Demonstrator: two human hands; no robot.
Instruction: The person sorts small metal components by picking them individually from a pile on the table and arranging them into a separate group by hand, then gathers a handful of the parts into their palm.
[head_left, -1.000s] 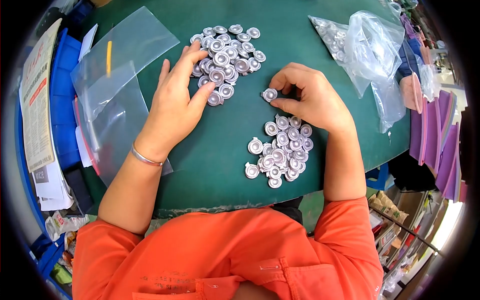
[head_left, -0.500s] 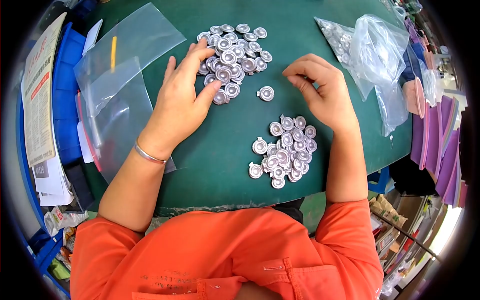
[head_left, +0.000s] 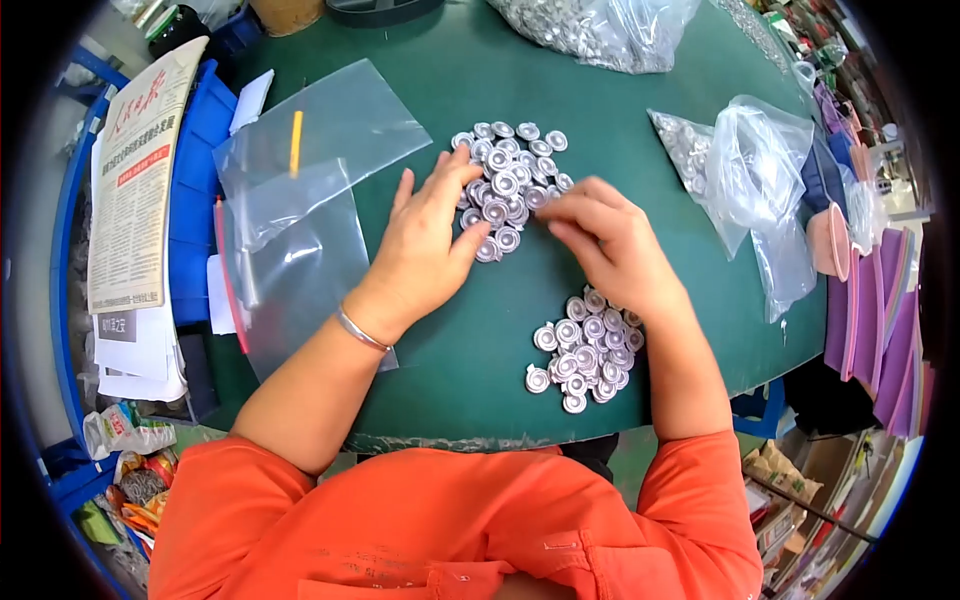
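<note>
Small silver metal discs with ringed faces and side tabs lie heaped in an upper pile (head_left: 505, 184). My left hand (head_left: 425, 245) rests along the pile's left side, fingers spread, thumb at its lower edge. From the right, my right hand (head_left: 615, 245) reaches the pile's right edge with bent fingers; a small gap shows between thumb and index finger. I see nothing held there, though the palm side is hidden. A second pile of the same discs (head_left: 588, 350) lies below my right hand, partly covered by its wrist.
Clear plastic bags (head_left: 310, 220) and a yellow strip (head_left: 296, 143) lie left on the green table (head_left: 450, 370). Further left are a blue bin (head_left: 190, 200) and a newspaper (head_left: 135, 190). Bagged parts (head_left: 685, 150) lie right, and a larger bag (head_left: 610, 30) stands at the back.
The view has shifted, showing more of the table's back. My right hand has moved to the upper pile's edge. The single disc between the piles no longer shows.
</note>
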